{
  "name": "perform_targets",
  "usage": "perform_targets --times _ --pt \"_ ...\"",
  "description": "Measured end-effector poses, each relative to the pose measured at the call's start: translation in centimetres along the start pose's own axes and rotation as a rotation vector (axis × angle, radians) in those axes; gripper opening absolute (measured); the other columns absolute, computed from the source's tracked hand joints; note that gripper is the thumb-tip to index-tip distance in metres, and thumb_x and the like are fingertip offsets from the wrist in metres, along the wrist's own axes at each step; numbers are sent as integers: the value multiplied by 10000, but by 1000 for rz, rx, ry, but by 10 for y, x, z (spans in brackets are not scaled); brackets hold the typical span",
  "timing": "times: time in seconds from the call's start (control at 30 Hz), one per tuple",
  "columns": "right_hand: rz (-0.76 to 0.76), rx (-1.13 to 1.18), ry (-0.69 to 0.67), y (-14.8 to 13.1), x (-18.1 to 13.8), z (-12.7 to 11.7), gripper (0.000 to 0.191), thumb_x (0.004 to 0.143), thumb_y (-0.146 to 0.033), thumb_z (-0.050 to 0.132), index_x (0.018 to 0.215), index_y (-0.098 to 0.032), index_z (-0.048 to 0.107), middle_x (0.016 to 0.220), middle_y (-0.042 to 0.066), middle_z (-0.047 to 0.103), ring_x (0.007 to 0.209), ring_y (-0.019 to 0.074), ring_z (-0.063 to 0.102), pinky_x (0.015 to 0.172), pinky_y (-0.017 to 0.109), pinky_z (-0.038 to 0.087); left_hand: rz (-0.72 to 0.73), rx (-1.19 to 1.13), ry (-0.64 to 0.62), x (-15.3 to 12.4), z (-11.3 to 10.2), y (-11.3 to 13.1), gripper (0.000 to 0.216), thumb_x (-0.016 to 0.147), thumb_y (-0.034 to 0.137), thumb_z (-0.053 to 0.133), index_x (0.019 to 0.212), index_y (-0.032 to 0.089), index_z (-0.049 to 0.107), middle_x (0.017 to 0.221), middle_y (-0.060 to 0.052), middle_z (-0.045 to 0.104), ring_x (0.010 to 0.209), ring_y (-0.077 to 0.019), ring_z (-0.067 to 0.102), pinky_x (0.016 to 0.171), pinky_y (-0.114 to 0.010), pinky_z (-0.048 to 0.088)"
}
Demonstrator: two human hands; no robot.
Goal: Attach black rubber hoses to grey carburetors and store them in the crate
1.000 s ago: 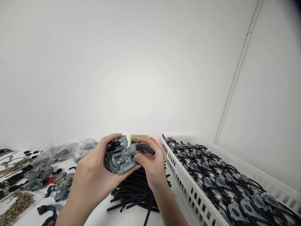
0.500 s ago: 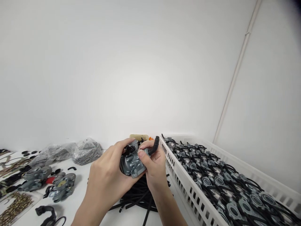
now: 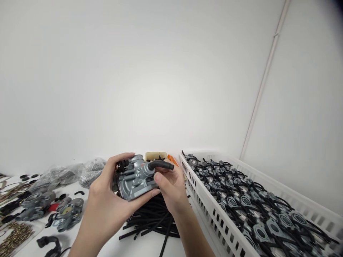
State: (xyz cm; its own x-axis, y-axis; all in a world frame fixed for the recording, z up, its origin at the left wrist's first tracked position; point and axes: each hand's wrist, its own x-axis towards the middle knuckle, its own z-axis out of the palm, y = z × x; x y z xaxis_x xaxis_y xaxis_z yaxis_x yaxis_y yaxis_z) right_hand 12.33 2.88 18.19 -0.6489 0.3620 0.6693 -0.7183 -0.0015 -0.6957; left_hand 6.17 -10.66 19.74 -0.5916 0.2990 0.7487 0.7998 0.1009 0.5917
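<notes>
Carburetor (image 3: pixel 136 182) between hands, left hand (image 3: pixel 104 192) clasping its body, black elbow tube (image 3: pixel 162 164) pointing right, nearer the curled right hand (image 3: pixel 174 189), whose pinch I cannot confirm.

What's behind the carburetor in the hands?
Part of a cream bin with small dark pieces inside, plus something orange to its right, shows past the carburetor. Most of the bin's lower part is hidden by carburetor and right hand; any other contents can't be seen.

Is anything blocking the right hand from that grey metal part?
Nothing visible is in the way: the left hand holds the grey metal part, and the right hand is close beside its black tube.
</notes>
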Motion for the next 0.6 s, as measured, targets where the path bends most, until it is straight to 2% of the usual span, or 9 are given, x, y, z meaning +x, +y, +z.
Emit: perform_targets --times 0.1,0.23,0.3,0.47,0.53,0.6 --pt "-6 23 52 -2 1 0 234 685 -365 808 796 -214 668 826 29 714 775 180 671 762 333 548 17 0 -8 -2 2 2 621 622 584 749 1127 303 522 982 -26 700 798 -233 697 673 -374 601" --pt "-36 -6 44 -6 3 -1 366 581 -256 869 912 -244 713 790 -7 683 771 155 654 742 289 533 32 4 -36 -4 8 2 593 656 565 733 1137 293 517 1017 -32 702 837 -230 701 675 -344 586" --pt "-39 -34 41 -8 3 -1 371 580 -223 861 928 -254 734 765 -15 666 758 148 639 736 283 525 89 31 -51 -4 11 0 579 669 528 738 1150 298 511 1028 -25 705 835 -220 705 664 -319 577" --pt "-33 -99 117 -10 1 2 154 636 -251 829 765 -232 746 752 -5 653 738 142 599 712 279 496 231 113 -37 -4 20 -8 575 697 465 734 1192 299 493 1025 -26 702 817 -212 699 672 -307 559" --pt "-13 -87 153 -9 2 1 163 604 -273 853 676 -217 718 703 -12 636 709 137 587 688 266 486 228 128 -29 -5 22 -8 575 694 459 737 1195 306 498 1028 -25 700 819 -217 696 683 -319 554" --pt "10 -60 147 -8 3 -2 212 579 -320 871 682 -216 718 679 -14 634 686 136 583 663 258 483 181 100 -44 -4 22 -5 576 677 473 747 1179 317 509 1009 -12 703 813 -217 692 668 -317 549"
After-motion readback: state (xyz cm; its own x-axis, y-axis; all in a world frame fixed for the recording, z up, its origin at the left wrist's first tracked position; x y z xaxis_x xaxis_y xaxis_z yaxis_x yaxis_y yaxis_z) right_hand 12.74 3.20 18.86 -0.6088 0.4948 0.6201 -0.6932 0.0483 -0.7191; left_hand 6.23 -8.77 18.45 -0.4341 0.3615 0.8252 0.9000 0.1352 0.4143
